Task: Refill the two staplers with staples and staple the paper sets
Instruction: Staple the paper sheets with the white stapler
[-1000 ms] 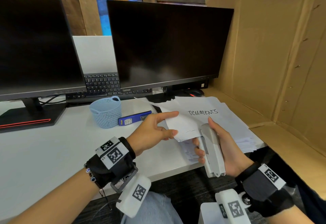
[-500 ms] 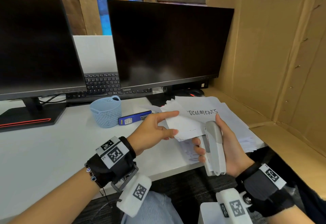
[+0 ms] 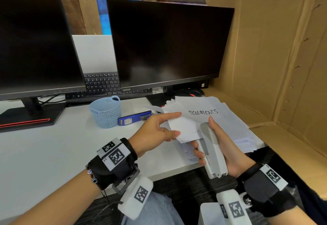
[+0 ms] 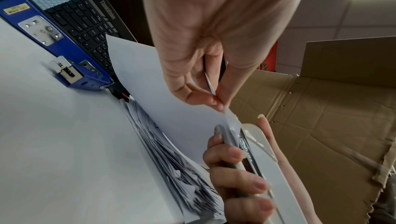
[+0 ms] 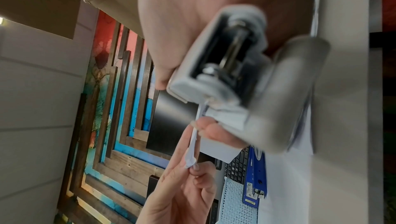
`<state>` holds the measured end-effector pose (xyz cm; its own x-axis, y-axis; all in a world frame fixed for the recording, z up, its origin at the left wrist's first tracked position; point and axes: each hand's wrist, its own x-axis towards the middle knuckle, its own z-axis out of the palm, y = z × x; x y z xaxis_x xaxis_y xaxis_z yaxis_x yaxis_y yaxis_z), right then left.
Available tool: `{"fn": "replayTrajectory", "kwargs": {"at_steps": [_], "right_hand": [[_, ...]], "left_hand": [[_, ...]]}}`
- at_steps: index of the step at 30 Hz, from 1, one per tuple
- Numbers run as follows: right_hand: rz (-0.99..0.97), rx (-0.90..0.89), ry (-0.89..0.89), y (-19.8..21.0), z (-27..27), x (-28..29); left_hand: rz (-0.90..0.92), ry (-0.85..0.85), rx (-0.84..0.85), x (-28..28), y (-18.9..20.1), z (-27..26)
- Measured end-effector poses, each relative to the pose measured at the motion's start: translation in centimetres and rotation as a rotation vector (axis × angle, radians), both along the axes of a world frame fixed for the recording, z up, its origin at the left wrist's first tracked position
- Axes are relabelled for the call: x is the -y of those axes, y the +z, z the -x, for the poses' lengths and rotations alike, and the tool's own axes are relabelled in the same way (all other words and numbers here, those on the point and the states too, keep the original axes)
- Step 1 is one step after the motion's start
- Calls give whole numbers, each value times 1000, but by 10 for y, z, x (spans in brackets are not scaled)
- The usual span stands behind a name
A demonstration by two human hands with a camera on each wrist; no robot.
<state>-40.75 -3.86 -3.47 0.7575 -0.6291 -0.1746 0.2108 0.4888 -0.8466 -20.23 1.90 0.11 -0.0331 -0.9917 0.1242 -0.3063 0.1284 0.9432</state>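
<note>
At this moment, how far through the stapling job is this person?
In hand: the right hand grips the grey stapler, its mouth over the edge of a small paper set pinched by the left hand. A staple line already shows there. Left: the documents pile and the blue stapler, lying open on the desk; whether it is refilled cannot be seen.

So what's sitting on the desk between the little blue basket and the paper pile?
The blue stapler lies between basket and paper pile, seen in the head view.
</note>
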Motion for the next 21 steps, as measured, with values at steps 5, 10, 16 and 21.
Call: {"fn": "replayTrajectory", "kwargs": {"at_steps": [5, 10, 16, 21], "right_hand": [[18, -10, -6, -1, 0, 0], [18, -3, -21, -1, -1, 0], [28, 7, -61, 1, -3, -2], [42, -15, -107, 1, -5, -1]], "left_hand": [[-2, -4, 7, 0, 0, 0], [-7, -6, 1, -1, 0, 1], [-2, 0, 4, 0, 0, 2], [-3, 0, 9, 1, -1, 2]]}}
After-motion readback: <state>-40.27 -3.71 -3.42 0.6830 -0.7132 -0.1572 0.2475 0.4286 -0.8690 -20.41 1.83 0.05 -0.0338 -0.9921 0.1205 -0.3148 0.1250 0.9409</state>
